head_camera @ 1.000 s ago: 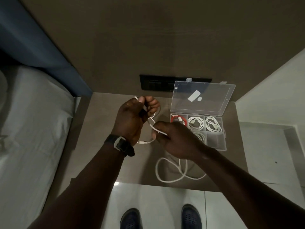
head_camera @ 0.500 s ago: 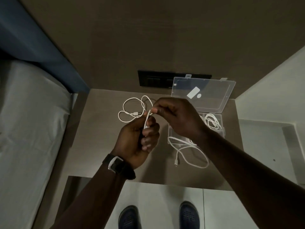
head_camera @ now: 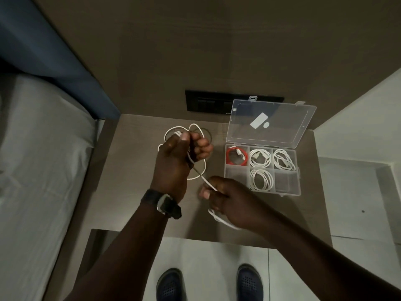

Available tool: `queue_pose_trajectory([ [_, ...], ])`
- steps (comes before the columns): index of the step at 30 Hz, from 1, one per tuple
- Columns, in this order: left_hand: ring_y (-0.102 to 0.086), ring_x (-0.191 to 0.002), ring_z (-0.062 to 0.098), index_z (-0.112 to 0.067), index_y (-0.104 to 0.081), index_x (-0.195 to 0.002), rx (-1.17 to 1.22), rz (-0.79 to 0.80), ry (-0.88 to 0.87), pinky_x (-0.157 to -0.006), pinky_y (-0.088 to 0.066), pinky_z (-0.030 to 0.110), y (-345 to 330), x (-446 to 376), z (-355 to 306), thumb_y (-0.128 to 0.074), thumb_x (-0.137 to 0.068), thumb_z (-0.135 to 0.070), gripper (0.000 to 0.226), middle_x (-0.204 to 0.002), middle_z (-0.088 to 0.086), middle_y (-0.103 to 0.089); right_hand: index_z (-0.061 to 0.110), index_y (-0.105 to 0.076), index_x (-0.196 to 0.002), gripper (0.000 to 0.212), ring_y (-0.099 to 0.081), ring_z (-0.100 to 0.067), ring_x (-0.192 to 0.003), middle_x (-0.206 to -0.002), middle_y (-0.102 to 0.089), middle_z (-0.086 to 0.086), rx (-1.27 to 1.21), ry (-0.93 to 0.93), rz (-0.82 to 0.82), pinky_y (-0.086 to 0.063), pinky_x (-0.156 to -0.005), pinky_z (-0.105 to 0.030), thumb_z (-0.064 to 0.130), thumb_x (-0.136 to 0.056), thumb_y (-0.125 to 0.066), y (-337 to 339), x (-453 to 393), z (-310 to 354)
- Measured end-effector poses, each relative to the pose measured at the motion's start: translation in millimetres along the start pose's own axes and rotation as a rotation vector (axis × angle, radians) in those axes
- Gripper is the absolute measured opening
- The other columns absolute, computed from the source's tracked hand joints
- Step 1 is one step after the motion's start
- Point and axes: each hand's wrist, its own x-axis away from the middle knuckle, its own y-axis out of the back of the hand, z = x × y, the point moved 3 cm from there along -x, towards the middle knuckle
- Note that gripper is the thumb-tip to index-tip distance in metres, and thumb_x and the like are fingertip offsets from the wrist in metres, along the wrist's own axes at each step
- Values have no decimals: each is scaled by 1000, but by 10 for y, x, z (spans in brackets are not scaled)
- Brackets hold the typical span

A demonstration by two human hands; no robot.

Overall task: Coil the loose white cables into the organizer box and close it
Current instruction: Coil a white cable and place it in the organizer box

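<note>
A loose white cable [head_camera: 200,175] runs taut between my two hands above the bedside table [head_camera: 130,192]. My left hand [head_camera: 180,157] is closed around one end of it, thumb on top. My right hand [head_camera: 225,200] pinches the cable lower down, and a loop of it hangs under that palm. Another white cable [head_camera: 180,128] lies in loose loops on the table behind my left hand. The clear organizer box [head_camera: 298,181] sits at the right with its lid [head_camera: 271,122] standing open. It holds a red coil [head_camera: 236,157] and three white coils [head_camera: 260,158].
A black switch panel [head_camera: 206,103] is on the wall behind the table. A bed with a grey sheet [head_camera: 43,170] lies to the left, a white ledge [head_camera: 358,192] to the right. My shoes [head_camera: 171,285] show on the tiled floor below.
My right hand has dropped from above the box toward the table's front edge, pulling the cable out straight. My left hand has risen toward the back. The box is uncovered again.
</note>
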Motion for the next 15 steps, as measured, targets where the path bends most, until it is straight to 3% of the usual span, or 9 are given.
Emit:
queue_pose_trajectory([
  [2,-68,-75,22,3,-57,-95,-417,41,-106,-71,-55,35,-19,36,27,-38,-103,-21,31,-84,12,-67,23,-61,-73,26,-48,-12,-53,-56,-52,4,77,-16,-23,-40,-56,-28,10,-95,-56,103,0,82],
  [4,-65,-64,17,-3,-58,-87,-806,188,-189,-60,-50,31,-64,94,59,-41,-102,-26,32,-75,9,-67,31,-59,-66,32,-52,-6,-52,-56,-56,7,326,18,-58,-44,-58,-23,14,-93,-60,289,13,197],
  [7,-60,-60,22,-6,-56,-83,-1144,385,-267,-58,-45,40,-118,205,82,-37,-99,-36,38,-66,7,-63,29,-55,-64,31,-54,-5,-57,-61,-57,7,558,31,52,-47,-61,-24,14,-90,-63,526,22,353],
  [10,-59,-66,25,-8,-60,-87,-1181,396,-315,-63,-44,44,-87,237,-2,-35,-98,-37,40,-70,7,-62,26,-64,-58,36,-61,-9,-62,-64,-66,1,566,-151,335,-49,-62,-27,3,-85,-57,661,75,374],
  [12,-55,-65,21,-10,-58,-85,-1154,385,-331,-63,-43,43,-48,239,-51,-39,-100,-35,35,-68,4,-56,25,-69,-66,33,-65,-14,-70,-75,-70,-6,386,-242,474,-51,-63,-27,0,-84,-56,732,125,369],
  [14,-45,-62,13,-9,-52,-79,-1066,425,-244,-63,-41,39,-45,278,-42,-46,-98,-36,34,-66,0,-46,10,-69,-83,12,-63,-27,-77,-84,-69,-12,73,-254,406,-50,-70,-39,6,-86,-58,841,125,372],
  [15,-42,-63,12,-10,-50,-78,-999,464,-169,-65,-40,38,-59,303,-23,-52,-96,-37,33,-66,-1,-44,2,-67,-90,12,-60,-34,-81,-87,-68,-16,-36,-236,337,-47,-74,-46,10,-87,-59,905,109,367],
])
